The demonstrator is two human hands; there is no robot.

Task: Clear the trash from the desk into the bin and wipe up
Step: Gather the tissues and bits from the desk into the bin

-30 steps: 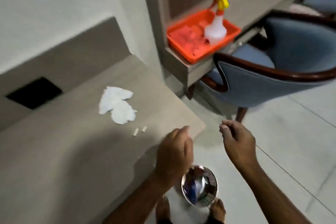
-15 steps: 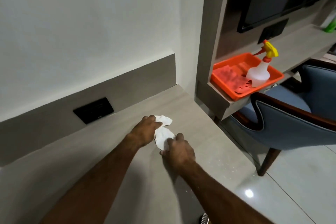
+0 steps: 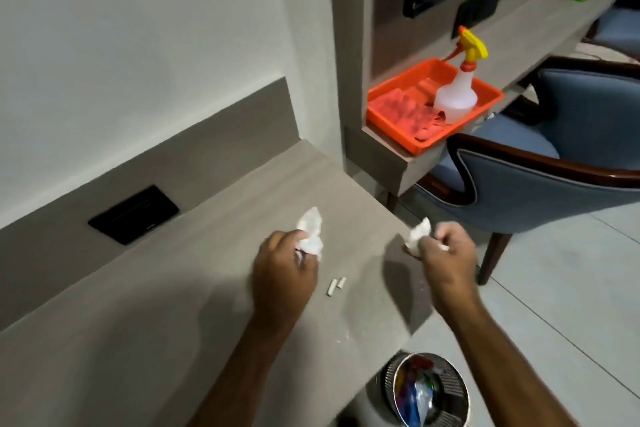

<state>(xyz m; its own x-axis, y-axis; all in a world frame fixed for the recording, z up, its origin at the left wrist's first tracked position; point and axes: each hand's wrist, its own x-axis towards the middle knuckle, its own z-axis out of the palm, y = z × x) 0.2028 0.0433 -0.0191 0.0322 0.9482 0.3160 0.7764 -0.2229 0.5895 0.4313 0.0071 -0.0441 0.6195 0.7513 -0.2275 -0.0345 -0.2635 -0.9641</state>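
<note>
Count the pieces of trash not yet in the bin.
4: one tissue in the left hand, one tissue in the right hand, two stubs on the desk between them. Smaller crumbs may escape view.

Matt woodgrain desk [image 3: 145, 305], crumpled paper tissue [image 3: 311, 232], shiny metal bin [image 3: 460, 388]

1 head-worn camera looks forward and down, close over the desk [image 3: 173, 305], toward the wall [image 3: 138, 45].
</note>
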